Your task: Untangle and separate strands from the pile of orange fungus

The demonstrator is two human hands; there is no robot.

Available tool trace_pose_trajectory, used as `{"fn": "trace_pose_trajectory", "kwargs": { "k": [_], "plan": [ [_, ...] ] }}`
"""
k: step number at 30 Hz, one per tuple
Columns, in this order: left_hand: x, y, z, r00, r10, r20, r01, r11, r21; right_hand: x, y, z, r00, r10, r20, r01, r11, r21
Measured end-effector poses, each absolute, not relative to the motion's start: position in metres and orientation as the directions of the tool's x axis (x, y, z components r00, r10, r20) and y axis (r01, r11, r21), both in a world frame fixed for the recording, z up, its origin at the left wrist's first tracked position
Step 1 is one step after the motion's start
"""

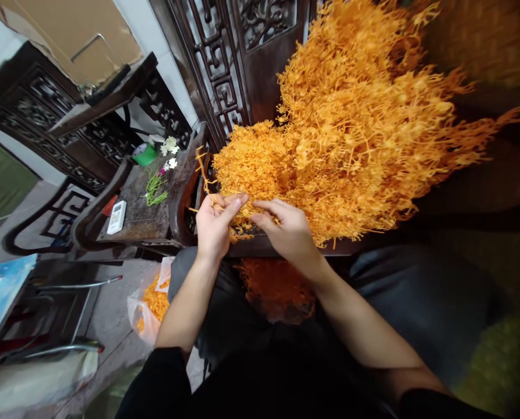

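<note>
A large heap of thin orange plastic sprigs (356, 134) lies on a dark wooden seat in front of me. My left hand (213, 224) pinches a few orange strands at the heap's near left edge, fingers closed on them. Close beside it, my right hand (286, 230) grips strands at the same spot. A smaller clump of orange sprigs (277, 288) rests below on my lap, between my forearms.
A dark wooden side table (124, 224) to the left carries a white remote (117, 216), green stems (155, 189), small white flowers (170, 145) and a green cup (146, 154). A plastic bag of orange bits (152, 305) sits on the floor. Carved wooden panels (225, 64) stand behind.
</note>
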State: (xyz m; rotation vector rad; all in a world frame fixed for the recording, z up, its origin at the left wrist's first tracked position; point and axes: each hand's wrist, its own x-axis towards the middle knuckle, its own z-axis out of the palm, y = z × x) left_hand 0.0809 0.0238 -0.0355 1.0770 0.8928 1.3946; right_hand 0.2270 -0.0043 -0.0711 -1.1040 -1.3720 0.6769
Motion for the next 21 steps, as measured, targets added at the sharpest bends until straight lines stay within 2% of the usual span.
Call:
{"fn": "trace_pose_trajectory", "kwargs": {
  "k": [4,6,8,10,13,18,20,21],
  "plan": [
    [0.087,0.024,-0.039,0.011,0.983,0.184,-0.288,-0.173,0.942,0.216,-0.019,-0.059,0.041,0.890,0.455,0.170,0.443,-0.880],
    [0.084,0.030,-0.036,-0.071,0.977,0.201,-0.295,-0.213,0.931,0.214,-0.036,-0.045,-0.125,0.863,0.490,0.076,0.501,-0.862],
    [0.077,0.037,-0.028,-0.111,0.976,0.189,-0.322,-0.215,0.922,0.215,-0.051,-0.034,-0.359,0.817,0.452,-0.064,0.462,-0.885],
    [0.067,0.041,-0.020,-0.043,0.986,0.161,-0.365,-0.166,0.916,0.220,-0.058,-0.029,-0.507,0.800,0.320,-0.148,0.285,-0.947],
    [0.053,0.040,-0.010,0.086,0.985,0.150,-0.445,-0.096,0.890,0.228,-0.052,-0.037,-0.570,0.815,0.107,-0.231,-0.034,-0.972],
    [0.036,0.030,-0.010,0.238,0.952,0.191,-0.531,-0.037,0.846,0.220,-0.028,-0.065,-0.615,0.787,0.055,-0.374,-0.230,-0.898],
    [0.033,0.024,-0.008,0.448,0.871,0.202,-0.455,0.028,0.890,0.212,-0.020,-0.074,-0.616,0.788,-0.013,-0.455,-0.369,-0.811],
    [0.033,0.021,-0.007,0.593,0.788,0.166,-0.368,0.082,0.926,0.208,-0.015,-0.079,-0.622,0.781,-0.049,-0.492,-0.438,-0.752]
  ]
}}
